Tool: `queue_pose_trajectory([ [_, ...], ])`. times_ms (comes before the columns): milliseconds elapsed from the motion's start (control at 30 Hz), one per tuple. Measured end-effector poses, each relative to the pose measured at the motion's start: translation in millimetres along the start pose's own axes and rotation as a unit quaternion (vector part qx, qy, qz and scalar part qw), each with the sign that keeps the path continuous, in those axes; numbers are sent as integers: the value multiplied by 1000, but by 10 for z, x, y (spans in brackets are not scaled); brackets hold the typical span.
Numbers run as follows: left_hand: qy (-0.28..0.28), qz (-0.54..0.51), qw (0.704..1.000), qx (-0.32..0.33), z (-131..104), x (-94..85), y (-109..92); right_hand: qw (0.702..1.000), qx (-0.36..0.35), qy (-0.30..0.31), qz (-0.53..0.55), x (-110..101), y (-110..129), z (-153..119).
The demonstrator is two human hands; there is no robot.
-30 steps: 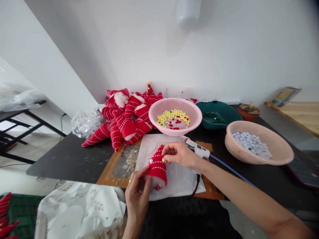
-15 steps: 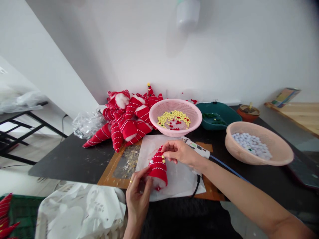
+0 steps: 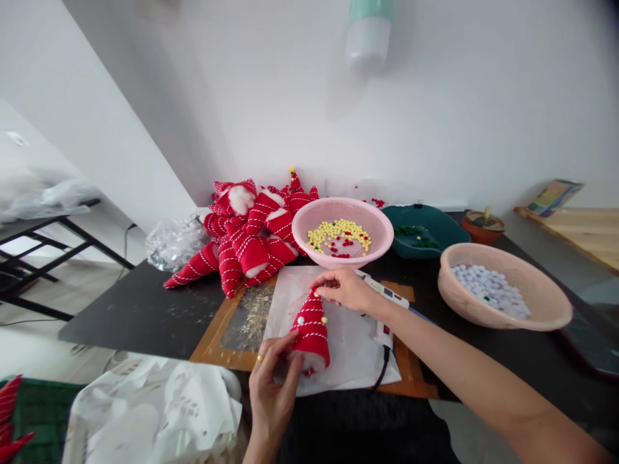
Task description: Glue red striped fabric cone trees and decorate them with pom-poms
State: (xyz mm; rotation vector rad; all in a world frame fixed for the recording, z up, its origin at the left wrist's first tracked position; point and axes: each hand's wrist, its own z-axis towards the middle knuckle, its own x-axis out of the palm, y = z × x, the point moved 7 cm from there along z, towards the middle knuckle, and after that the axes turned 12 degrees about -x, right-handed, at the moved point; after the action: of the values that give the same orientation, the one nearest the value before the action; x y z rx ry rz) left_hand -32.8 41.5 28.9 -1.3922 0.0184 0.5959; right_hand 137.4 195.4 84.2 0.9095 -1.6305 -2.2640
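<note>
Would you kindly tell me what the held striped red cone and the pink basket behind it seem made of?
Striped red cone: probably matte fabric, given its soft surface; fluffy white stuffing shows at its base.
Pink basket: likely slightly glossy plastic, given its smooth rim and regular perforations.

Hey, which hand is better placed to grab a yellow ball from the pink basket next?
Probably the right hand: it's at the cone's tip, just in front of the pink basket. The left hand is farther off, on the cone near its base.
</note>
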Motion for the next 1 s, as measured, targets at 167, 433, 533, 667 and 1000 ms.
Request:
queue_pose_trajectory([
  [167, 5, 30, 999, 37, -13, 24, -93, 997, -39, 25, -57, 79, -30, 184],
  [433, -4, 44, 996, 79, -25, 18, -185, 987, -73, 91, -110, 126, -9, 318],
  [533, -2, 47, 996, 82, -19, 21, -205, 984, -79, 110, -114, 123, 26, 299],
  [667, 2, 47, 994, 95, -10, 35, -234, 983, -79, 123, -114, 139, 48, 273],
  [1000, 14, 65, 995, 74, 7, 50, -258, 981, -87, 120, -122, 115, 50, 248],
])
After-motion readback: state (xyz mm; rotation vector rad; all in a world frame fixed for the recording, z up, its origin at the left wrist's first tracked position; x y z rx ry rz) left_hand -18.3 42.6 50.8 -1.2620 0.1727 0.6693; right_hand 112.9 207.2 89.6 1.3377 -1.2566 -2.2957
